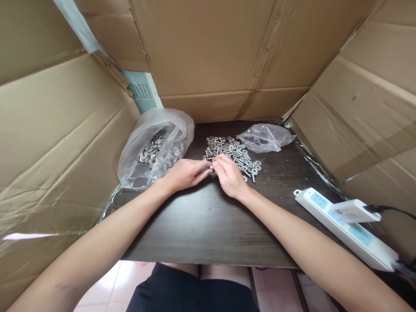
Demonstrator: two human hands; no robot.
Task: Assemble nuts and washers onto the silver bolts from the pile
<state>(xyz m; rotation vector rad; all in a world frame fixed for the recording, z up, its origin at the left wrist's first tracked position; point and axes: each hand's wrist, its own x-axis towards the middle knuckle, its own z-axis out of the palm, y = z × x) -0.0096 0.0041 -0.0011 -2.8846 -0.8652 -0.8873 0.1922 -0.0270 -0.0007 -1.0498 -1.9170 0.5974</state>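
Observation:
My left hand (188,174) and my right hand (230,177) meet above the dark tabletop, fingertips pinched together. Between them shows the shiny end of a small metal bolt (211,168), mostly hidden by the fingers; whether a nut or washer sits on it I cannot tell. Just behind my right hand spreads a loose pile of bolts (242,164) and flat washers (257,166). To the left of my left hand lies an open clear plastic bag (177,119) with many small round metal pieces (152,151) in it.
A crumpled clear plastic bag (268,138) lies behind the pile on the right. On the right of the table (201,234) rests a white power strip (347,229) with a plugged-in adapter (354,211) and a black cable. Cardboard walls (211,52) enclose the back and sides.

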